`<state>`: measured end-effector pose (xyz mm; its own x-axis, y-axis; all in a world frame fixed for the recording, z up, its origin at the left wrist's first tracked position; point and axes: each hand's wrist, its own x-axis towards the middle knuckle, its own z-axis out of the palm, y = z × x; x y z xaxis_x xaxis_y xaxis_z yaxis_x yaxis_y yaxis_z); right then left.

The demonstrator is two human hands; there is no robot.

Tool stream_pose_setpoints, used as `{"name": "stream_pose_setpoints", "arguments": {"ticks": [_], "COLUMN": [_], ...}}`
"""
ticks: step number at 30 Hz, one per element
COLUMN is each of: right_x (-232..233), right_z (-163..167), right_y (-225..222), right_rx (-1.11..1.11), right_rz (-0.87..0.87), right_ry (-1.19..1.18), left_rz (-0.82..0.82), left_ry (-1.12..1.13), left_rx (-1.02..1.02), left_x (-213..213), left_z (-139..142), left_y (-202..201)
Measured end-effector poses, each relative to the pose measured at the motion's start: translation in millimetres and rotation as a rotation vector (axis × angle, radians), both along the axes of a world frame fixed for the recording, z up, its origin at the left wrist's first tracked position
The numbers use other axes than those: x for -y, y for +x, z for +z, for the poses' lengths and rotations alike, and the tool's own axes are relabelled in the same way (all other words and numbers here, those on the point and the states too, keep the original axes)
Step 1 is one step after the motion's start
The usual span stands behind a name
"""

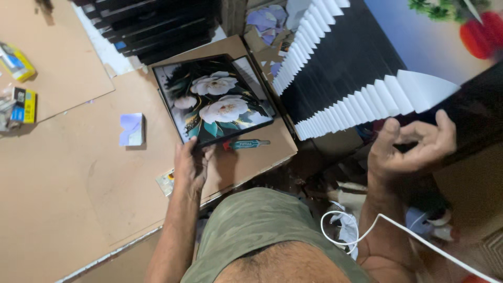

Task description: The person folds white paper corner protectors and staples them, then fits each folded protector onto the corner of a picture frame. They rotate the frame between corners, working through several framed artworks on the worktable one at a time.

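A black-framed picture of white flowers (215,99) lies on a brown board table (78,178). My left hand (189,166) grips its near edge, thumb on the frame. My right hand (411,149) is raised beside a row of stacked black frames with white corner protectors (346,68); its fingers are curled just under the nearest white corner, and nothing is seen held in it. A screwdriver with a teal and red handle (246,143) rests on the board just right of my left hand.
A small white-blue corner piece (131,129) lies left of the picture. Yellow boxes (21,84) sit at the far left. More dark frames (157,26) are stacked at the back. A white cable (377,225) loops near my lap. A fruit picture (445,31) stands top right.
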<state>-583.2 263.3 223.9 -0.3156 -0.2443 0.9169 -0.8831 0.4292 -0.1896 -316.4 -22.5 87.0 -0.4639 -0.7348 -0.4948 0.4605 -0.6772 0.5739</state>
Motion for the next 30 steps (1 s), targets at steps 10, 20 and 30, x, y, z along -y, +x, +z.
{"name": "stream_pose_setpoints", "arguments": {"ticks": [10, 20, 30], "right_x": [143.5, 399.0, 492.8], "right_z": [-30.3, -118.3, -185.6], "right_y": [137.6, 357.5, 451.5], "right_rx": [0.235, 0.362, 0.234], "right_rz": [0.269, 0.840, 0.817], "right_ry": [0.194, 0.756, 1.185], "left_rz": [0.472, 0.426, 0.352], "left_ry": [-0.983, -1.181, -1.488], "left_rx": [0.749, 1.184, 1.016], "left_x": [35.9, 62.6, 112.9], "left_z": [149.8, 176.6, 135.4], "left_y": [319.5, 473.4, 567.3]}}
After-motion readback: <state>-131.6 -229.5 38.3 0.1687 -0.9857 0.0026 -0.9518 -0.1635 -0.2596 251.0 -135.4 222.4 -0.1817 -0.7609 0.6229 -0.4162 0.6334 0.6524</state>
